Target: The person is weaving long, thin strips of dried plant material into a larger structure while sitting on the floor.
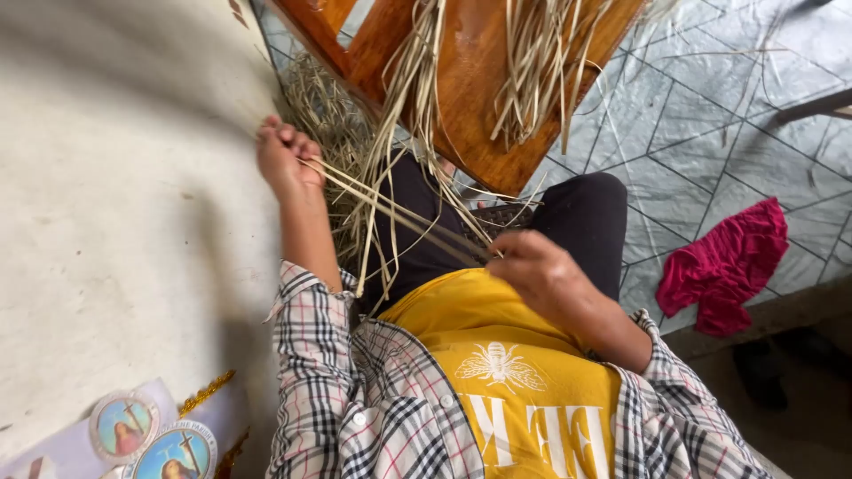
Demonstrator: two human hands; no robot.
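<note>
Left hand (286, 160) is closing in a fist around pale dried straw strips (390, 211), holding them out to the side near the wall (115, 195). Right hand (537, 270) is pinching the other end of the same strips over the lap, fingers curled tight. Strips are stretching taut between both hands. More straw is hanging over a wooden chair (470, 80) just ahead. A red cloth (728, 266) is lying on the tiled floor (710, 133), well apart.

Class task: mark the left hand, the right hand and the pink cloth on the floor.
left hand (286, 160): head view, on the closed fist.
right hand (537, 270): head view, on the back of the hand.
pink cloth (728, 266): head view, on its crumpled middle.
</note>
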